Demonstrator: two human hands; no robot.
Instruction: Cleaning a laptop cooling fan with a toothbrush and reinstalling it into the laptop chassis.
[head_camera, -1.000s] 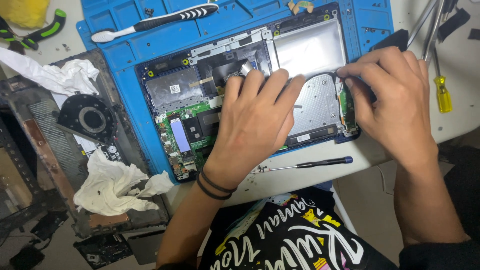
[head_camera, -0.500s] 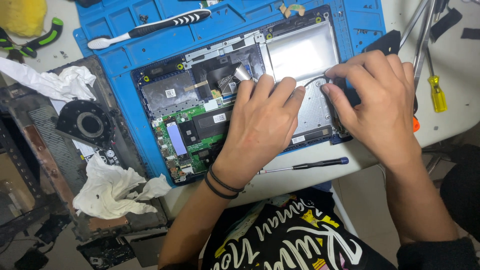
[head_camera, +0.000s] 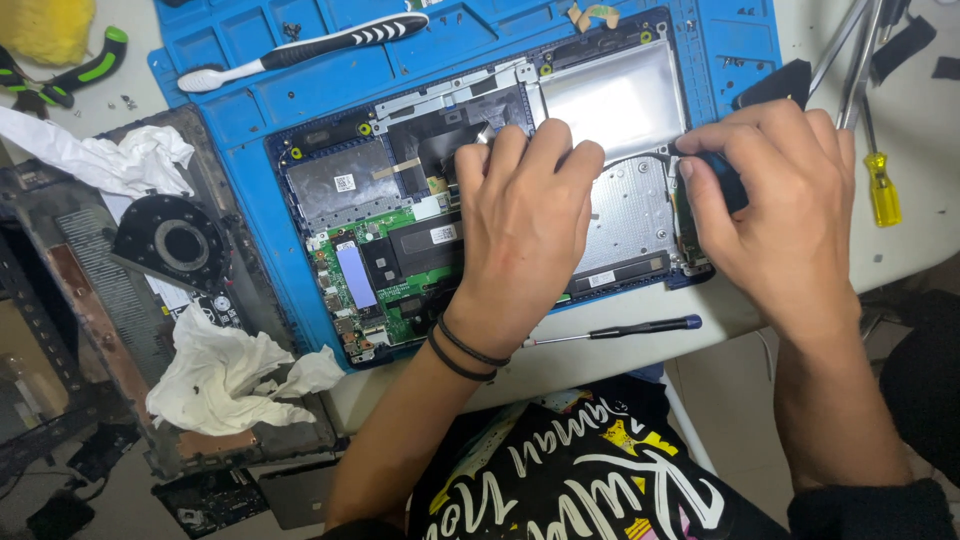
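An opened laptop base (head_camera: 620, 110) lies on a blue repair mat (head_camera: 330, 80), showing a green circuit board (head_camera: 345, 275) and a silvery metal bay. My left hand (head_camera: 525, 225) rests flat on the middle of the laptop, fingers spread over the black parts. My right hand (head_camera: 775, 195) is at the laptop's right edge, closed around a dark tool handle (head_camera: 725, 180) that points down at the edge by a thin black cable (head_camera: 640, 157). The tool's tip is hidden.
A thin black screwdriver (head_camera: 615, 330) lies on the white table in front of the laptop. A yellow-handled screwdriver (head_camera: 882, 190) and metal tools are at the right. A white and black brush (head_camera: 300, 45) lies on the mat. A cooling fan (head_camera: 170, 240) and crumpled tissues (head_camera: 235, 365) are at the left.
Both hands sit a little higher and farther right in the view than one second ago. My right hand's grip at the laptop's right edge has shifted slightly; the left hand still lies on the laptop.
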